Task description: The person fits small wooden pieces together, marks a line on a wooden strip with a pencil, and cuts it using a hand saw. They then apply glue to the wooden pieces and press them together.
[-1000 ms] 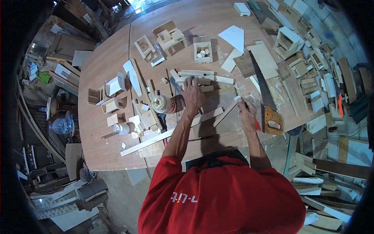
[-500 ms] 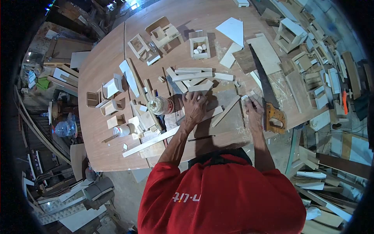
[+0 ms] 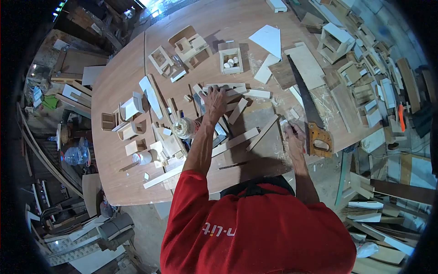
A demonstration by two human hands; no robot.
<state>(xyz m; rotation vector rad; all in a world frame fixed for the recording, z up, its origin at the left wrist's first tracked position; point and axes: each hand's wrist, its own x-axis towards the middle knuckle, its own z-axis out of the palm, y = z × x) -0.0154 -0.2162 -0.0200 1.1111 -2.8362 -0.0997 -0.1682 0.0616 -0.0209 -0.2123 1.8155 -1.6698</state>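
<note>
My left hand reaches over a pile of pale wood strips, its fingers spread and touching the strips. A short wood strip lies angled just right of that hand. My right hand rests near the table's front right, fingers curled around a small pale wood block that shows at the fingertips. Between the hands are a flat board and a narrow wood strip lying across it. A handsaw with a wooden handle lies right of my right hand.
A glass jar stands left of my left forearm, with a white container farther left. Small wooden assemblies and a box holding white round pieces sit farther back. Sawdust and offcuts surround the saw.
My left hand has moved away from my body and slightly left, onto the strip pile. The short strip near it now lies at a steeper angle. My right hand has shifted slightly toward my body.
</note>
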